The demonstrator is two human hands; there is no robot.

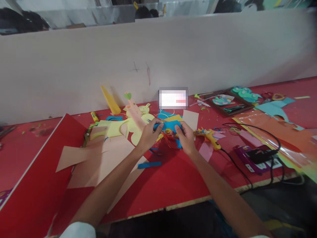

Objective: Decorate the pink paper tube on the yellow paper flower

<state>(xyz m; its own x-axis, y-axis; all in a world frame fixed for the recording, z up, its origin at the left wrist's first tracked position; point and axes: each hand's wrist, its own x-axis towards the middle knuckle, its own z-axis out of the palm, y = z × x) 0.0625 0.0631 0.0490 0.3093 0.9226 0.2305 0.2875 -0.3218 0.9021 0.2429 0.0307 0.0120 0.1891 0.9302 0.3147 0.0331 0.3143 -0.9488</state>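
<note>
Both my hands meet over the middle of the red table (173, 178). My left hand (149, 134) is closed, pinching the left end of a blue foam piece (170, 126). My right hand (186, 138) is closed on the same blue piece from the right, with thumb and fingers pressed on it. Yellow foam cut-outs (116, 128) and peach paper sheets (104, 158) lie just left of my hands. A loose blue strip (149, 164) rests on the table below my left wrist.
A yellow glue gun (208, 135) lies right of my right hand, its black cord (247, 129) running to a plug on a purple power strip (257, 158). A brown tray (229, 104) with scraps, teal cut-outs (245, 93), an orange sheet (279, 129) and a white back wall (158, 56) surround this.
</note>
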